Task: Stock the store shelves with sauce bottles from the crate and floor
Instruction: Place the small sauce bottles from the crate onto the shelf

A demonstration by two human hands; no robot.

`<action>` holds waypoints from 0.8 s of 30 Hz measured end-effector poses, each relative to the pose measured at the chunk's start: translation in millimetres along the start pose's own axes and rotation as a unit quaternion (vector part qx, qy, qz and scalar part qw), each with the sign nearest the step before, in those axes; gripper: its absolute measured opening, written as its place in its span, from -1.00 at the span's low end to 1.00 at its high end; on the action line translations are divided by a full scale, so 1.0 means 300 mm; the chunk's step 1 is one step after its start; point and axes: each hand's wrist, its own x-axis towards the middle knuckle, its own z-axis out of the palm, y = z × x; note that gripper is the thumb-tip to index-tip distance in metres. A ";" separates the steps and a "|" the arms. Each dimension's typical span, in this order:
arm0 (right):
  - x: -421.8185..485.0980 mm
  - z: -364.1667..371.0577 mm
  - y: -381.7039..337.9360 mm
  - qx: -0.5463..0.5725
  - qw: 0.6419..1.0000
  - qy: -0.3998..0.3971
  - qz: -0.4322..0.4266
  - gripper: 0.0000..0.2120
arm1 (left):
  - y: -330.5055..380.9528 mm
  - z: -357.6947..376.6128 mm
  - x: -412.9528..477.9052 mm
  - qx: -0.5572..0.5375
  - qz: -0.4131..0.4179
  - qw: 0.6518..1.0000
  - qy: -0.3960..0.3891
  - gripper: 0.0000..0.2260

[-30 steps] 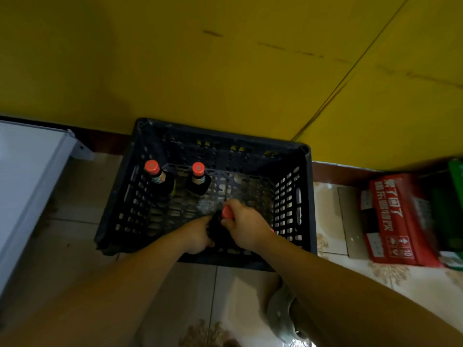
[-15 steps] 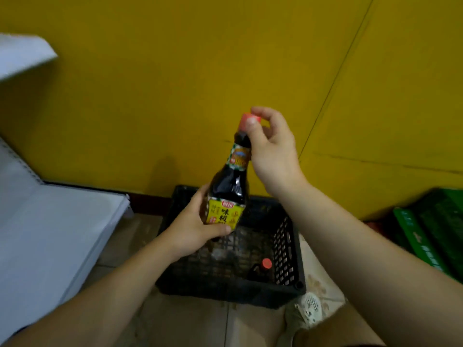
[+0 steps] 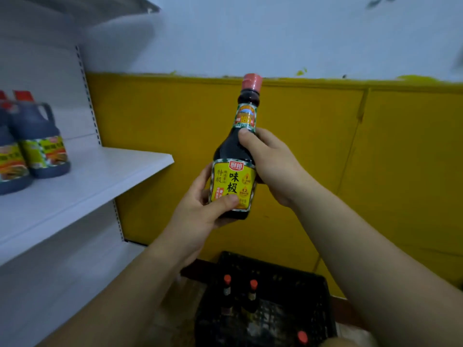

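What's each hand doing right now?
Left hand: closed around the lower part of the bottle.
Right hand: closed on the same bottle, at its shoulder.

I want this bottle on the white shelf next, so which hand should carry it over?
Probably the left hand: it cups the bottle at its base, on the shelf's side. The right hand sits farther away.

left hand [image 3: 200, 211] thumb covers sauce bottle [image 3: 234, 156] label's lower edge | right hand [image 3: 273, 164] hides its far side | jugs [image 3: 37, 139] cut by left edge, blurred | crate [image 3: 270, 306] cut at bottom
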 end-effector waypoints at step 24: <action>-0.112 0.532 -0.314 0.026 0.960 -0.233 -0.150 -0.50 | 0.390 -0.343 -0.395 0.114 0.143 0.958 0.221 -0.44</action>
